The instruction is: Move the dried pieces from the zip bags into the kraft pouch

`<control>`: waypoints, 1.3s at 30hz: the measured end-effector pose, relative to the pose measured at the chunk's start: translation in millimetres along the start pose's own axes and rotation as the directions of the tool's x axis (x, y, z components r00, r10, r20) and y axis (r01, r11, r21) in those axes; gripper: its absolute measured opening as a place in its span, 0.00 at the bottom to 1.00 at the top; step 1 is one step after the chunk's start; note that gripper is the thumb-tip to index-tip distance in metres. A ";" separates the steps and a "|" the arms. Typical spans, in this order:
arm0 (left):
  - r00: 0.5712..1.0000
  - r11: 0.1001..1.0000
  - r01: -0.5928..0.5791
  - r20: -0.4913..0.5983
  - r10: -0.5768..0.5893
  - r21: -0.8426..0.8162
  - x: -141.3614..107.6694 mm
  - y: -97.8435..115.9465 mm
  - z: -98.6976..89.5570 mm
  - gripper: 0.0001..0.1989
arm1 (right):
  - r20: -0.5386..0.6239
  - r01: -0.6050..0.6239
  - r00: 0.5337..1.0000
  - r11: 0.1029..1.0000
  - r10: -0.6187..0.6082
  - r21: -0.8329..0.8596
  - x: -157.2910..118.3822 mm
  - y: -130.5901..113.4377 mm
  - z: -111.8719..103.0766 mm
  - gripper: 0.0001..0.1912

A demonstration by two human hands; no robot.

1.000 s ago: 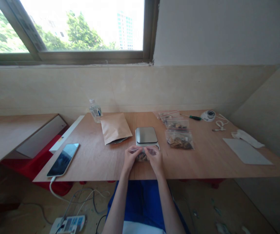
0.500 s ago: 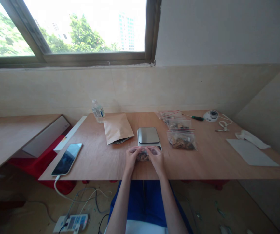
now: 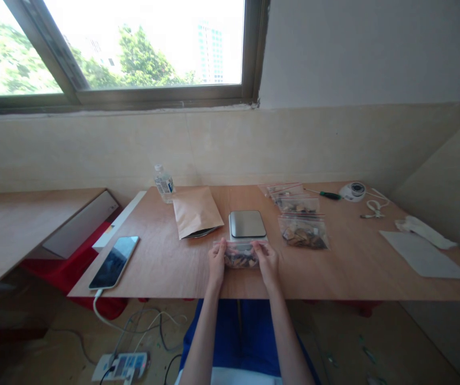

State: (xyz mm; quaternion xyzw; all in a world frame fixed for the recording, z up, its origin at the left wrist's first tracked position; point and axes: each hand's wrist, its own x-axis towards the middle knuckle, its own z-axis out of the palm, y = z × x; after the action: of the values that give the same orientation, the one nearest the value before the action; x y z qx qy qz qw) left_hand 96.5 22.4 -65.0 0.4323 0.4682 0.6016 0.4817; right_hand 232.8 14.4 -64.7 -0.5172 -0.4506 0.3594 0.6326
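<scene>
A clear zip bag [image 3: 241, 256] with brown and dark pieces lies at the near side of the table, in front of a small scale [image 3: 247, 224]. My left hand [image 3: 217, 262] pinches the left end of its red-lined top edge. At the right end of that edge, my right hand [image 3: 267, 260] has its thumb and fingers closed on the bag. The bag's top overlaps the scale's front edge. Right of the scale lies another filled zip bag [image 3: 303, 233], with more such bags [image 3: 299, 203] behind it. A brown paper pouch [image 3: 197, 213] rests left of the scale.
A phone [image 3: 114, 262] with a white cable lies at the left, and a water bottle [image 3: 163, 184] stands behind the pouch. Toward the right are a green-handled screwdriver [image 3: 329, 195], a white dome camera [image 3: 352, 191], a coiled cable [image 3: 375, 208] and a white sheet [image 3: 424, 254].
My hands have moved apart, from near the middle of the bag's top edge to its two ends. More of the bag shows between them. The view has shifted slightly.
</scene>
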 end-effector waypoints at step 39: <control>0.861 0.841 -0.173 -0.336 0.382 0.514 0.8 4.7 -34.7 0.24 | 0.049 0.223 0.886 0.331 -0.461 -0.917 80.0 49.8 -153.8 0.23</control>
State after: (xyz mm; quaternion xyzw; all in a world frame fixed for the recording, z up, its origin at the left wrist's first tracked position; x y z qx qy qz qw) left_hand 61.8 17.6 -66.8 0.4579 0.6227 0.6154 0.1547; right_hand 405.1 47.6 -106.5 -0.7031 -0.5971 -0.1432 0.3587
